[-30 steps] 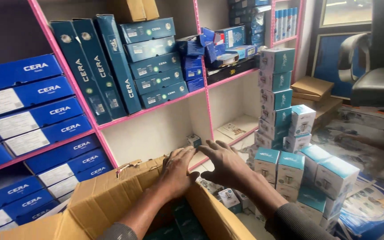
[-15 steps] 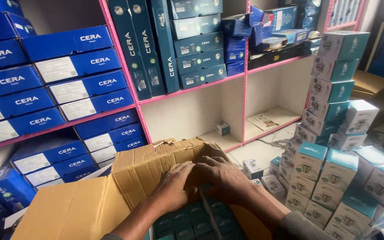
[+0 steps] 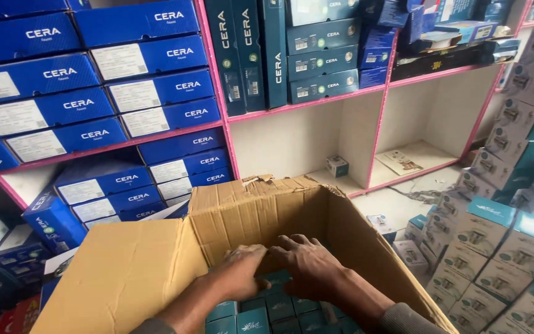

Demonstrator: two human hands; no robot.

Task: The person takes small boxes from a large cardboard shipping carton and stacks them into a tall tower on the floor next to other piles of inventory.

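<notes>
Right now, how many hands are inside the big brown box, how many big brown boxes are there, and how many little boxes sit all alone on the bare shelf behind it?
Hands in the box: 2, the left hand and the right hand
Brown cardboard carton: 1
Small box alone on the bare shelf: 1
Total: 4

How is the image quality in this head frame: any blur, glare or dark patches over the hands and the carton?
Head view: even, soft light, no glare. The left hand and right hand are slightly soft but readable, resting on teal boxes inside the cardboard carton, whose inside is shaded. The stacked boxes at right are blurred, and the lower-left corner is dark.
</notes>
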